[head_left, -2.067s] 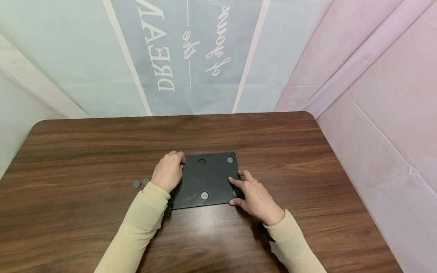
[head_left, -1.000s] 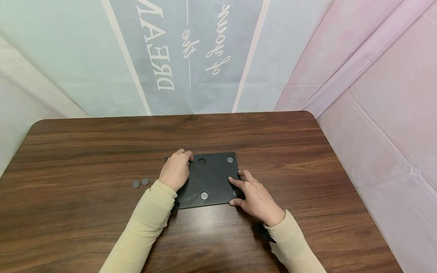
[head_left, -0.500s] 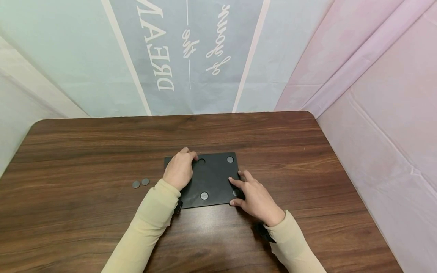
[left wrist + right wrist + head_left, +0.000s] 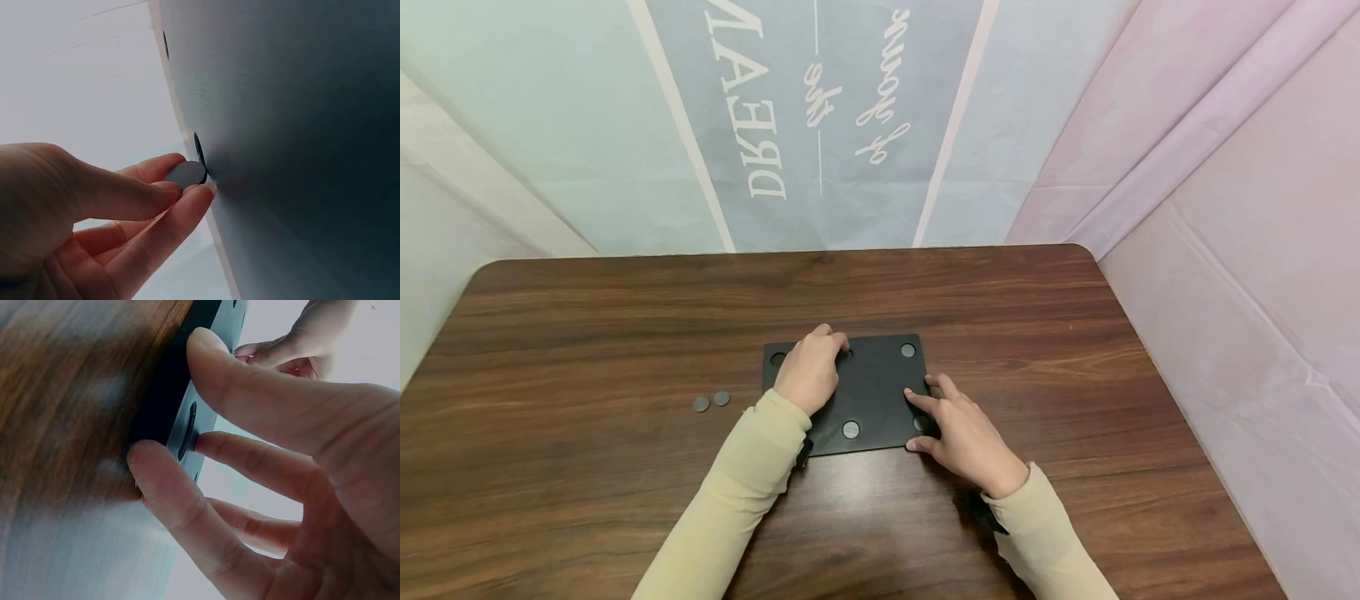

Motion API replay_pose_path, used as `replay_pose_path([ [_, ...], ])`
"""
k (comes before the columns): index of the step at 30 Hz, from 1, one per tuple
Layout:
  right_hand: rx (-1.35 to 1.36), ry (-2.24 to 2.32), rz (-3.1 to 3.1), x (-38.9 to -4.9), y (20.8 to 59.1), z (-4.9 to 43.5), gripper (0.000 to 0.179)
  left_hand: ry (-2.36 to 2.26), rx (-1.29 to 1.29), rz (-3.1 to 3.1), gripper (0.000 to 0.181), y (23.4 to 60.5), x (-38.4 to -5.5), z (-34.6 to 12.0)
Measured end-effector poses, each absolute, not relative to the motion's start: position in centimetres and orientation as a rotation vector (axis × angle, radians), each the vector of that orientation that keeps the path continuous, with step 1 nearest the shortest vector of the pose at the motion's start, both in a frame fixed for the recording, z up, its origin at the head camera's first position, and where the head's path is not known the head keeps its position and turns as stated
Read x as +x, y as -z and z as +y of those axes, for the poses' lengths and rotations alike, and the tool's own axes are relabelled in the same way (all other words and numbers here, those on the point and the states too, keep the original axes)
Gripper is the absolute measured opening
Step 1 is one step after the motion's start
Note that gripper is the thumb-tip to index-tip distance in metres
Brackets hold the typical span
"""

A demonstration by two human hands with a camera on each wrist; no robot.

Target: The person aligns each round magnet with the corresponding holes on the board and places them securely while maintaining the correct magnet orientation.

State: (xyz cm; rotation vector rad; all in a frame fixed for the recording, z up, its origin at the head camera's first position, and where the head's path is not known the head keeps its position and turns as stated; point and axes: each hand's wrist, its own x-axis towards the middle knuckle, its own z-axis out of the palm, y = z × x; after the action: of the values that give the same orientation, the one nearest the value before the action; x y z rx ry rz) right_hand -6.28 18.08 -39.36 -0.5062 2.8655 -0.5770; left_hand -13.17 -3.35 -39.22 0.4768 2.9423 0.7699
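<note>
My left hand reaches over a flat black board with round recesses. It pinches a small grey disc between thumb and fingers, the disc tilted with its edge right at a recess along the board's far side. In the head view the fingers hide the disc. My right hand rests at the board's right edge with fingers spread, touching the top and the side. Grey discs sit in the far right recess and the near middle recess. The far left recess shows dark.
Two loose grey discs lie on the brown wooden table to the left of the board. Behind the table hangs a pale printed cloth, with a pinkish cloth along the right side.
My left hand has moved right along the board's far side, from the far left recess to the far middle one, uncovering the far left recess. My right hand stays in place.
</note>
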Motion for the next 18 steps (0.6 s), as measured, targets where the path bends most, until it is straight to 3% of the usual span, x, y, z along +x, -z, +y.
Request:
replay_pose_path([
  [18,-0.502,0.573,2.864,-6.25,39.29,17.96,0.065,-0.759,0.509,2.961,0.029,39.25,-13.24,-2.55],
])
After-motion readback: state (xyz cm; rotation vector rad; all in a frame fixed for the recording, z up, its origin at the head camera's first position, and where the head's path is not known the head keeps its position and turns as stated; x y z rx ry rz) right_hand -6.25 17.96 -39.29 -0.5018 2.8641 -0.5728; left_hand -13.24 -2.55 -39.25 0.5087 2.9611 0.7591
